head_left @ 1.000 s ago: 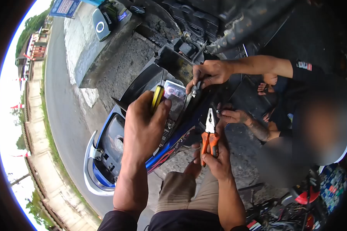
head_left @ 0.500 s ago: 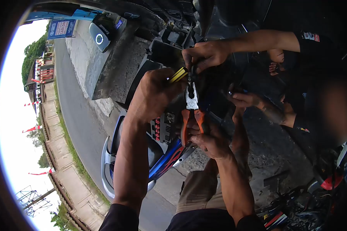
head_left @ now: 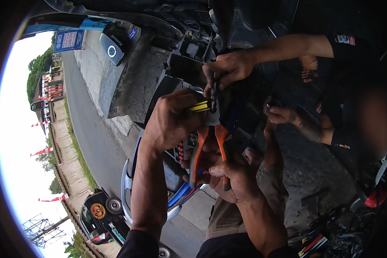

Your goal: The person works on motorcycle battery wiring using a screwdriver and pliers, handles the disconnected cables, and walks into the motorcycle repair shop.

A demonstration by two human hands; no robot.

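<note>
- Right hand is wrapped round the orange pliers, handles spread; I grasp them below the dark part.
- Left hand clenches my yellow tool just beside that part.
- Another person's hand pinches the part from above.
- The blue motorbike lies beneath us.
- Far off, a black car stands roadside.

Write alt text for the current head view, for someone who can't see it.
The wearer's left hand holds a yellow-handled tool and the right hand orange-handled pliers, both near a co-worker's hand; blue bodywork shows below.
</note>
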